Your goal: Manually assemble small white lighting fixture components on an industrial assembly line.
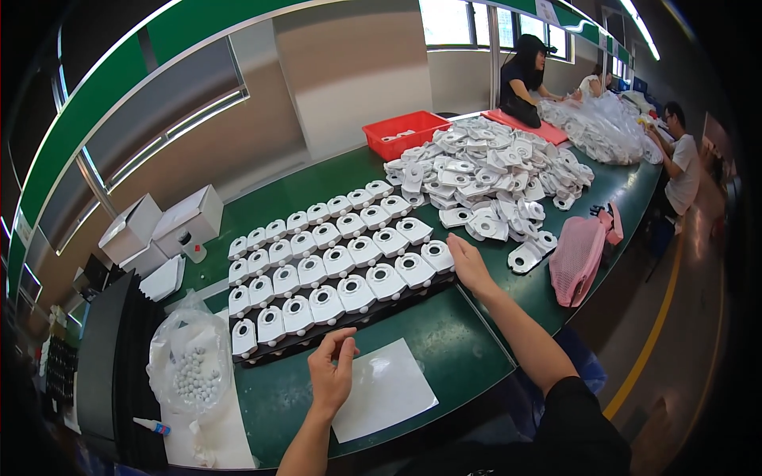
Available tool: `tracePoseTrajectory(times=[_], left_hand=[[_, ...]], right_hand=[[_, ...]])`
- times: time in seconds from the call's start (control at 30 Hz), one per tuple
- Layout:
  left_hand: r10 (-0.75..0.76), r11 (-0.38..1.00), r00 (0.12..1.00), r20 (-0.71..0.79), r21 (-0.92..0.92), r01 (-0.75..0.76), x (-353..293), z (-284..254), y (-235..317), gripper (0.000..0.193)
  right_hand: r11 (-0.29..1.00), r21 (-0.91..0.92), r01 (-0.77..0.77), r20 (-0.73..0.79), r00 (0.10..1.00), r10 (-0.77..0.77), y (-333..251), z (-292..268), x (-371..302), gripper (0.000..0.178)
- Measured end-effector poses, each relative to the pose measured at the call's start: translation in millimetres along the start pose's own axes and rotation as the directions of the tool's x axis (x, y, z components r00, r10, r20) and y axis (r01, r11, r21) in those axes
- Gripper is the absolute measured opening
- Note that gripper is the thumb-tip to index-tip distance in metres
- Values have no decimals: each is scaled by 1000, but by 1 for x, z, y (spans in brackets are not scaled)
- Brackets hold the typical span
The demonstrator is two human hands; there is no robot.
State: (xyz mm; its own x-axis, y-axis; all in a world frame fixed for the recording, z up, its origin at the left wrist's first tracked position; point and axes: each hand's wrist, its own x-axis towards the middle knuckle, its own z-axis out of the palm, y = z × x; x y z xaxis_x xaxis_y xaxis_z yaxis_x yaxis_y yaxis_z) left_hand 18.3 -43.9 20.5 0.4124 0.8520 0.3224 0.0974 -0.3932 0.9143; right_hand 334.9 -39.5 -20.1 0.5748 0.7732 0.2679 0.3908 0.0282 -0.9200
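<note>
1. Progress: white holed covers [357, 302] are standing in rows on a black rack [287, 342], and no row is showing an obvious gap; the layout is appearing to be complete, judged by eye.
2. Remaining: a heap of loose white covers [484, 165] is lying on the green table [452, 353] beyond the rack; by its bulk, most of the work seems to be waiting.
3. Racked covers: four rows of eight, making thirty-two.
4. Loose covers: overlapping too much for counting.
5. White balls [195, 374]: many, uncounted, resting in one clear plastic bag [168, 349]; others are apparently showing along the covers' lower edges, though at this size that is uncertain.
6. Right hand [470, 266]: one, extending its fingers together beside the rack's right end, gripping nothing visible.
7. Left hand [332, 373]: one, curling loosely near the rack's front edge; whether it is holding anything small, one cannot tell.
8. Singles: one red bin [405, 143], one pink mesh bag [573, 258], one white sheet [387, 389], one blue-and-white bottle [152, 426].
</note>
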Motion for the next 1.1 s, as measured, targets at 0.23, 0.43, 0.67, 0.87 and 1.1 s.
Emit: tracePoseTrajectory(times=[0.23, 0.43, 0.67, 0.87, 1.1], left_hand=[[-9, 1000, 1000, -24, 14, 9, 0, 0, -3, 16], [15, 1000, 999, -30, 16, -14, 0, 2, 1, 16], [4, 999, 1000, 4, 52, -4, -4, 0, -3, 17], [260, 949, 946, -196, 234, -212, 3, -8, 2, 13], [185, 970, 779, -599, 239, -46, 20, -49, -11, 15]], right_hand=[[955, 249, -162, 97, 985, 142, -4, 6, -5, 53], [857, 461, -228, 165, 972, 170, -6, 1, -4, 50], [919, 336, -206, 179, 972, 152, -16, 2, -11, 53], [922, 325, -211, 193, 969, 154, -22, -2, -13, 55], [958, 264, -116, 159, 984, 76, -20, 3, -14, 55]])
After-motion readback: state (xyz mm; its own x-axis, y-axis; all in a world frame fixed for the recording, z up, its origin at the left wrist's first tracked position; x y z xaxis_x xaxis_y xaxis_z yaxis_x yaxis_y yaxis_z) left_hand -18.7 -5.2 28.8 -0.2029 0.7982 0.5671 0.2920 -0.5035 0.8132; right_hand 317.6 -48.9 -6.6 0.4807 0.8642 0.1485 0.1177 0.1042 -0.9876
